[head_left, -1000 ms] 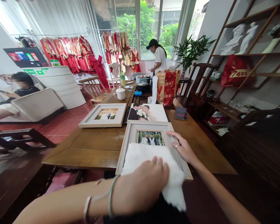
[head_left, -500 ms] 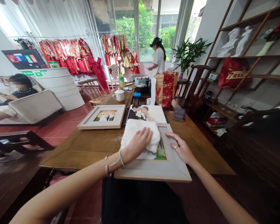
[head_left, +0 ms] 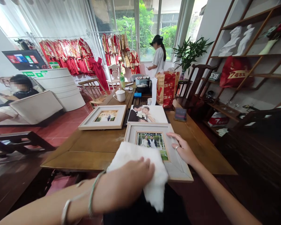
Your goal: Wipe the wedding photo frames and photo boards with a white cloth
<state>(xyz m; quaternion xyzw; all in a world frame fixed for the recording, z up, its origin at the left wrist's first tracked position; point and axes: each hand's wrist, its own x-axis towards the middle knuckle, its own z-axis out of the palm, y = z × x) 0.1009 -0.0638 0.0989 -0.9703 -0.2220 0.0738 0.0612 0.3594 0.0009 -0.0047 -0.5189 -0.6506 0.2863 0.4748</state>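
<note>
My left hand (head_left: 128, 178), wearing bracelets at the wrist, is closed on a white cloth (head_left: 133, 153). That cloth lies over the lower left of a pale wooden picture frame (head_left: 178, 167), and one end hangs past the near edge. Inside the frame is a photo (head_left: 152, 140) of two people standing outdoors, its lower part covered by the cloth. My right hand (head_left: 184, 150), with a ring on, grips the frame's right side. The frame's near edge overhangs the table, above a dark lap.
On the wooden table (head_left: 84, 150) lie another framed photo (head_left: 84, 123) and an unframed couple print (head_left: 160, 116). Behind them are a lidded white cup (head_left: 119, 95), a red paper bag (head_left: 167, 89) and a small dark item (head_left: 180, 114). One person stands by the window; another sits at left.
My left hand has drawn the cloth down toward me, from the middle of the frame to its near edge, uncovering more of the photo. My right hand stays at the frame's right side.
</note>
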